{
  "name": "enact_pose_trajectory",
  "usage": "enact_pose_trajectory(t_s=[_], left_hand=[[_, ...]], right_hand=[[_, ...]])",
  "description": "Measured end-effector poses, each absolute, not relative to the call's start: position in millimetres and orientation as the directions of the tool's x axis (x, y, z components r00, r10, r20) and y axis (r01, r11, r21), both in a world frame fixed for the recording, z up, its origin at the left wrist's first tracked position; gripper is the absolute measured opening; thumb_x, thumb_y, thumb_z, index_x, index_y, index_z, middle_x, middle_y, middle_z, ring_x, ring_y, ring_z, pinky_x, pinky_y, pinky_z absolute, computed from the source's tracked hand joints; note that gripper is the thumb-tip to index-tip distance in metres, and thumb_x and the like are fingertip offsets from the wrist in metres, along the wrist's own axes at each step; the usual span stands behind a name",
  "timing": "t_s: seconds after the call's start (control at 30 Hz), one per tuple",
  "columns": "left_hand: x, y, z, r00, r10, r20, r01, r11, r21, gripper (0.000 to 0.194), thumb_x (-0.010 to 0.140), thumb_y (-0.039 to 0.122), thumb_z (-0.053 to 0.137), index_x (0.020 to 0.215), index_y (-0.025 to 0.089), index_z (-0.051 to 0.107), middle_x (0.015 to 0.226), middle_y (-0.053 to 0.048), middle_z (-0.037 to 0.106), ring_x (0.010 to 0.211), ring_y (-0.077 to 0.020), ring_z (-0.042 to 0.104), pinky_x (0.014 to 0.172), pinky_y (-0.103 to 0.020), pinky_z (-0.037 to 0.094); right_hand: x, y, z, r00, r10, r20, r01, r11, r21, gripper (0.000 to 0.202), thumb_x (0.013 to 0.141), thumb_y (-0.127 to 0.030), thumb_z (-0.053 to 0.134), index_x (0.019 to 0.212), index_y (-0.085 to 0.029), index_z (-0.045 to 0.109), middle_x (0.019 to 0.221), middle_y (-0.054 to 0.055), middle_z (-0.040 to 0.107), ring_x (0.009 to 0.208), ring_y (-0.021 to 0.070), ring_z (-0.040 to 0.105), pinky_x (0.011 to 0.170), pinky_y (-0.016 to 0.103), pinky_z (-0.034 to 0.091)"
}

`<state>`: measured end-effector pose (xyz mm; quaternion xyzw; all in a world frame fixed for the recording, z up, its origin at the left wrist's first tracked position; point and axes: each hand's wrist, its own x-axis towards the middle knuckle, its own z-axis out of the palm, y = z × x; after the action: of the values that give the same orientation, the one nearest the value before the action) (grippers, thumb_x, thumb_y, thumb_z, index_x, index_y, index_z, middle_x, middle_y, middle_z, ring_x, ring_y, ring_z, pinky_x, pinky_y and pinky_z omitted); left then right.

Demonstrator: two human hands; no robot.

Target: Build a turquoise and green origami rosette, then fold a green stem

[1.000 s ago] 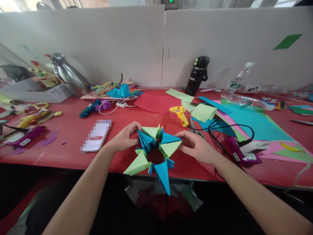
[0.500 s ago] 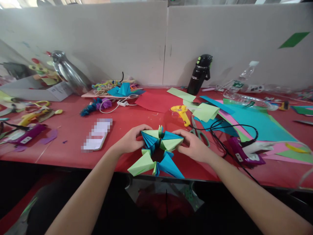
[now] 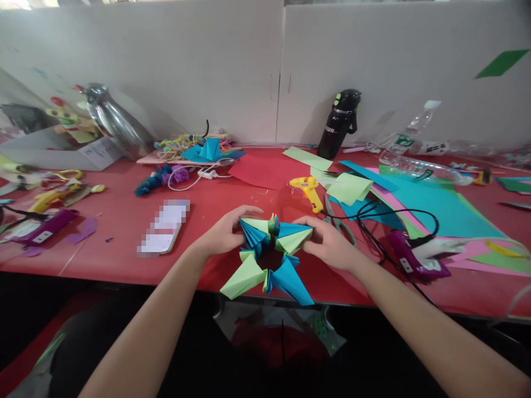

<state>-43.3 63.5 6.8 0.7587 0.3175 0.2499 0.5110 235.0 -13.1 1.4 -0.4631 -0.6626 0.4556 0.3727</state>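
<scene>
The left hand (image 3: 229, 232) and right hand (image 3: 327, 244) gripped opposite sides of a spiky ring of folded blue and light-green paper (image 3: 246, 276) near the red bench's (image 3: 211, 202) front edge, perhaps raised slightly. Its front blue spike (image 3: 292, 284), earlier pointing straight down, now slanted right.
</scene>
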Motion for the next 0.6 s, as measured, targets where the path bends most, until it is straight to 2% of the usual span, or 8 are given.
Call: enact_pose_trajectory(t_s=[0.1, 0.17, 0.3, 0.4, 0.5, 0.6], left_hand=[[-44.3, 66.9, 3.3, 0.683, 0.731, 0.006, 0.247, -0.239, 0.939, 0.074, 0.073, 0.016, 0.065, 0.143, 0.020, 0.042, 0.120, -0.011, 0.068, 0.100, -0.0257, 0.070, 0.075, -0.034, 0.058], [-44.9, 68.3, 3.3, 0.681, 0.732, -0.004, 0.294, -0.268, 0.918, 0.075, 0.072, 0.016, 0.067, 0.143, 0.021, 0.044, 0.120, -0.010, 0.069, 0.100, -0.0255, 0.070, 0.078, -0.034, 0.058], [-43.7, 68.6, 7.6, 0.673, 0.738, 0.053, 0.320, -0.355, 0.878, 0.062, 0.072, 0.014, 0.066, 0.133, 0.020, 0.057, 0.129, -0.010, 0.066, 0.114, -0.0270, 0.065, 0.092, -0.037, 0.055], [-40.9, 67.8, 9.7, 0.674, 0.736, 0.066, 0.306, -0.359, 0.881, 0.046, 0.073, 0.013, 0.064, 0.119, 0.017, 0.065, 0.118, -0.009, 0.070, 0.110, -0.0266, 0.067, 0.094, -0.038, 0.054], [-39.0, 68.0, 9.3, 0.665, 0.745, 0.041, 0.272, -0.294, 0.916, 0.041, 0.072, 0.012, 0.062, 0.113, 0.016, 0.067, 0.111, -0.008, 0.072, 0.104, -0.0264, 0.068, 0.090, -0.038, 0.055], [-41.4, 70.5, 10.1, 0.596, 0.803, 0.012, 0.219, -0.177, 0.959, 0.044, 0.068, 0.011, 0.061, 0.111, 0.016, 0.067, 0.107, -0.008, 0.074, 0.099, -0.0261, 0.070, 0.089, -0.039, 0.054]], right_hand=[[236.8, -11.2, 0.2, -0.248, 0.968, 0.027, 0.210, 0.081, -0.974, 0.029, 0.077, -0.018, 0.063, 0.106, -0.021, 0.062, 0.096, 0.003, 0.068, 0.088, 0.0210, 0.066, 0.080, 0.034, 0.054], [237.7, -10.1, -0.3, -0.218, 0.976, 0.015, 0.190, 0.057, -0.980, 0.030, 0.077, -0.018, 0.064, 0.107, -0.022, 0.061, 0.097, 0.003, 0.068, 0.088, 0.0213, 0.067, 0.079, 0.035, 0.055], [237.4, -7.8, -1.8, -0.166, 0.983, 0.077, 0.245, 0.117, -0.963, 0.033, 0.078, -0.020, 0.067, 0.111, -0.021, 0.062, 0.105, 0.005, 0.070, 0.096, 0.0225, 0.068, 0.086, 0.037, 0.055], [235.8, -7.3, -2.0, -0.158, 0.981, 0.115, 0.246, 0.152, -0.957, 0.031, 0.082, -0.023, 0.067, 0.113, -0.019, 0.062, 0.111, 0.008, 0.070, 0.105, 0.0236, 0.068, 0.094, 0.039, 0.054], [235.3, -8.6, -0.2, -0.160, 0.978, 0.133, 0.248, 0.171, -0.954, 0.034, 0.082, -0.019, 0.066, 0.115, -0.019, 0.061, 0.116, 0.009, 0.069, 0.109, 0.0233, 0.067, 0.096, 0.039, 0.054], [237.5, -9.8, 1.1, -0.142, 0.980, 0.138, 0.256, 0.171, -0.952, 0.038, 0.079, -0.014, 0.063, 0.117, -0.020, 0.060, 0.120, 0.009, 0.068, 0.111, 0.0229, 0.066, 0.096, 0.039, 0.054]])
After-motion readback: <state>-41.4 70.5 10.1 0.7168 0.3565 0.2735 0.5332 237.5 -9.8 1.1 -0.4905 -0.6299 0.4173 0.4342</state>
